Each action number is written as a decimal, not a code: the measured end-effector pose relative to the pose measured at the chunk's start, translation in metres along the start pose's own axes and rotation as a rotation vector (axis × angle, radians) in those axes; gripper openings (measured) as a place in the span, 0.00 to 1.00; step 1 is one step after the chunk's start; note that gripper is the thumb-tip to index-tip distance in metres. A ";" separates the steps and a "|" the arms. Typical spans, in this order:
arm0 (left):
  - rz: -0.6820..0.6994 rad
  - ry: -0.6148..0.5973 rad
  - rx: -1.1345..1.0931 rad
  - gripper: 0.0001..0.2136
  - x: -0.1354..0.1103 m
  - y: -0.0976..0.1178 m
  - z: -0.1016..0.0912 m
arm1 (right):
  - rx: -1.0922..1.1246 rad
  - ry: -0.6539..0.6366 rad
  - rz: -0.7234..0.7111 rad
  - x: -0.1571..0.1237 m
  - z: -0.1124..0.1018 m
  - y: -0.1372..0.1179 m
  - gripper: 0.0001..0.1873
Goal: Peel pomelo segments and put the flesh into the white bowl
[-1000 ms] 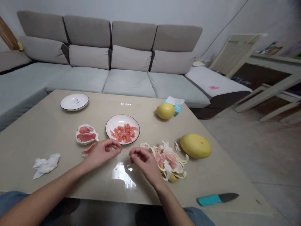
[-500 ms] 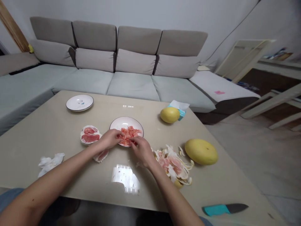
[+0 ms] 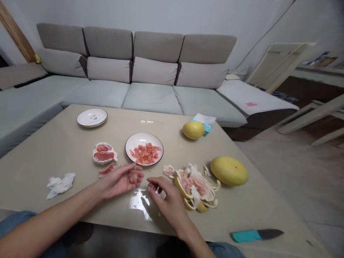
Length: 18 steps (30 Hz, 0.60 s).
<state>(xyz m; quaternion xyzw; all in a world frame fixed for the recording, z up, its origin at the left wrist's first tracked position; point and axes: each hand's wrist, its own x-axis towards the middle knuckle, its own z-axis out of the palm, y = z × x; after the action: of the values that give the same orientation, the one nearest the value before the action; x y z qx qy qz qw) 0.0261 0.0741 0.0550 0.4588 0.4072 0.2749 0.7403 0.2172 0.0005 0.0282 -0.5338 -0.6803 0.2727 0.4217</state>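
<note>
The left hand (image 3: pixel 119 182) is half turned palm up, fingers loosely spread, on the near side of the plate (image 3: pixel 142 138), which bears red fruit pieces (image 3: pixel 146 153). To its right, the right hand (image 3: pixel 168 200) curls thumb and forefinger close; I cannot tell whether they pinch anything. The peeled fruit (image 3: pixel 104 154) and 1 loose segment (image 3: pixel 106 170) lie left of the plate, the peel heap (image 3: pixel 196 186) right of the right hand.
</note>
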 end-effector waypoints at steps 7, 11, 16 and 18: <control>-0.176 -0.154 -0.675 0.12 -0.050 -0.039 0.006 | 0.063 -0.027 -0.113 -0.030 0.032 -0.018 0.22; -0.150 -0.235 -0.663 0.19 -0.053 -0.045 0.002 | 0.028 -0.032 -0.118 -0.033 0.042 -0.015 0.23; -0.153 -0.259 -0.649 0.20 -0.054 -0.050 -0.001 | -0.086 -0.028 -0.158 -0.035 0.049 -0.014 0.22; -0.153 -0.252 -0.627 0.23 -0.055 -0.053 0.000 | -0.111 -0.040 -0.177 -0.036 0.050 -0.014 0.20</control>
<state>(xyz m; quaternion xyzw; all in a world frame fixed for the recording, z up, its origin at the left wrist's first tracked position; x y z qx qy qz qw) -0.0006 0.0082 0.0261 0.2074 0.2414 0.2716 0.9083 0.1699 -0.0336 0.0045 -0.4888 -0.7471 0.2069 0.4002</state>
